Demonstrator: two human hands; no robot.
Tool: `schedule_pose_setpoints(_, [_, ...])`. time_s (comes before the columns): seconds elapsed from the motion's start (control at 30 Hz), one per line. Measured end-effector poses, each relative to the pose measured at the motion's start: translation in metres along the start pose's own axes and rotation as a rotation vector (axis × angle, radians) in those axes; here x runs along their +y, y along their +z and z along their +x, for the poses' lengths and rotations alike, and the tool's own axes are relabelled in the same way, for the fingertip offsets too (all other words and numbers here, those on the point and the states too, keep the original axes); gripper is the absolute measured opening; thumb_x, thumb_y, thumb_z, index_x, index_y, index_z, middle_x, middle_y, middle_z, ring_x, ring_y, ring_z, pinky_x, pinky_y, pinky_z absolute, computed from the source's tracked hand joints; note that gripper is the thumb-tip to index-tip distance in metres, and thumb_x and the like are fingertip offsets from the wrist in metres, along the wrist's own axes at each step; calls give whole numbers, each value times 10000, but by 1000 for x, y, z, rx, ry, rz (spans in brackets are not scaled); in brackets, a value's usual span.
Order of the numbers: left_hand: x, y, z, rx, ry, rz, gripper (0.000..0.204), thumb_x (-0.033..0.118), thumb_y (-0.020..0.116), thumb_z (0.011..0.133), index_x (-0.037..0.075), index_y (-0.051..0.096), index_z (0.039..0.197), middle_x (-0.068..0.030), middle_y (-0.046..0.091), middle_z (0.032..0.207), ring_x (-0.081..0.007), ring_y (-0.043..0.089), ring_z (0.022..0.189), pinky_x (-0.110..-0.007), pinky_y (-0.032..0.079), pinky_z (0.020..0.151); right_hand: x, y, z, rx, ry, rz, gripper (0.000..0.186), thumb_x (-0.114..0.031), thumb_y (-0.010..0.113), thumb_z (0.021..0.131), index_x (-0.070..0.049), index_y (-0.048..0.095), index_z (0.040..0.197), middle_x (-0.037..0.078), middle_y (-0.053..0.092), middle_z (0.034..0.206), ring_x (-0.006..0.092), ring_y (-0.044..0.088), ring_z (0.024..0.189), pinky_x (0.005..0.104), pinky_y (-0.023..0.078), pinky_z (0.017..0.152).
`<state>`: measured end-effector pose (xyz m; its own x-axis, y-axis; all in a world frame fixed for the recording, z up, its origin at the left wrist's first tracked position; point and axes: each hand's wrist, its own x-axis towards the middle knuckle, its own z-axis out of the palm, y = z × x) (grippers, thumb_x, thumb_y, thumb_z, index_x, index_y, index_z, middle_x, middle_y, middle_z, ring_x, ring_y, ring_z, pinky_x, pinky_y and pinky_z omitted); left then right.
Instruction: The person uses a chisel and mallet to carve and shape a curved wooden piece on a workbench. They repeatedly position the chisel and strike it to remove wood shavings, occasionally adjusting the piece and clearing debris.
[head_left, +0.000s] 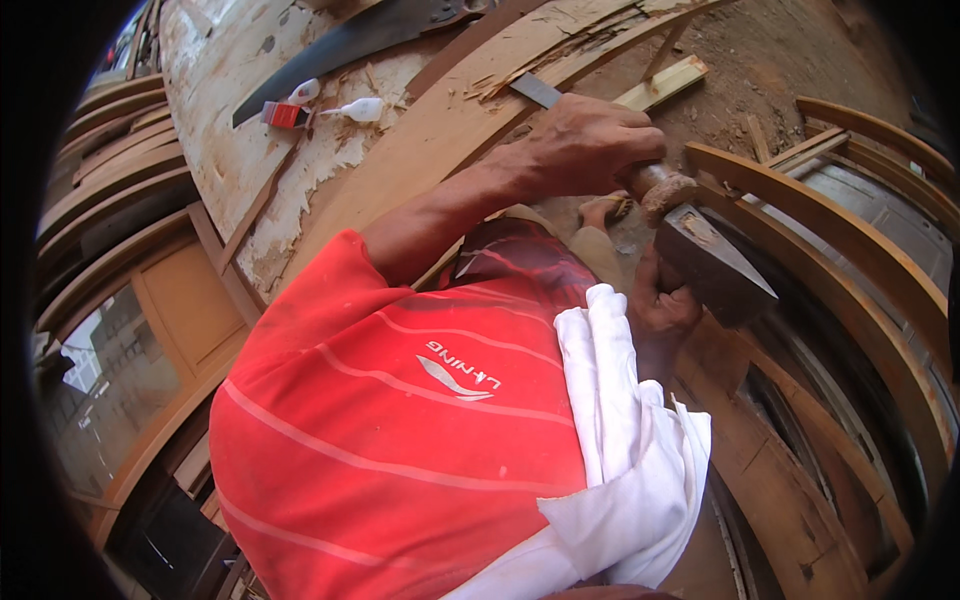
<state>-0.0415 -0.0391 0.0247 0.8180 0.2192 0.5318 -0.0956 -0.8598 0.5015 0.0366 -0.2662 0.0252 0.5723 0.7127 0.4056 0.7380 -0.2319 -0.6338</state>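
My left hand [595, 135] is closed around a chisel, its flat steel blade [538, 91] pointing up-left toward the splintered edge of a long wooden board [410, 160]. The worn end of the chisel's wooden handle [668, 197] sticks out below my fist, beside a heavy dark block [725, 275] with a pale, scuffed face. My right hand [662, 300], lower right, has its fingers wrapped around this block. Whether the block touches the handle is unclear. A white cloth [630, 450] hangs over my red shirt.
Framed wooden panels [195, 310] are stacked at left, curved-looking timbers [870, 270] at right. A pale worn sheet [210, 70] carries a saw [330, 55], white bottles [360, 109] and a red item [282, 114]. A light offcut [675, 82] lies on the dirt ground [790, 60].
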Motion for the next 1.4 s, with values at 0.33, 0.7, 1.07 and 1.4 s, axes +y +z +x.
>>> schedule_pose_setpoints(0.33, [4, -10, -1, -339, -4, 5, 204, 186, 748, 788, 121, 617, 929, -74, 660, 846, -317, 709, 823, -445, 544, 639, 26, -5, -19, -70, 332, 142, 250, -174, 801, 902, 44, 693, 962, 195, 718, 835, 361, 723, 741, 435, 549, 661])
schedule_pose_setpoints(0.7, [-2, 1, 11, -1, -10, -8, 282, 197, 814, 715, 139, 641, 930, -51, 650, 828, -292, 699, 777, -429, 541, 625, 41, -10, -22, -146, 465, 137, 260, -184, 791, 905, 46, 669, 894, 194, 716, 788, 337, 720, 694, 429, 536, 627])
schedule_pose_setpoints(1.07, [-7, 0, 14, -12, 4, -23, 287, 191, 812, 691, 149, 646, 921, -32, 641, 793, -291, 696, 744, -424, 531, 588, 17, -19, -11, -46, 476, 221, 189, -135, 786, 906, 19, 694, 848, 163, 737, 806, 273, 722, 692, 401, 544, 639])
schedule_pose_setpoints(1.4, [-9, -5, 12, -24, -14, -58, 305, 188, 819, 699, 147, 644, 945, -37, 643, 827, -289, 700, 789, -430, 540, 626, 8, -8, 0, 18, 258, 145, 214, -179, 720, 964, 26, 742, 909, 109, 751, 801, 184, 734, 766, 372, 567, 802])
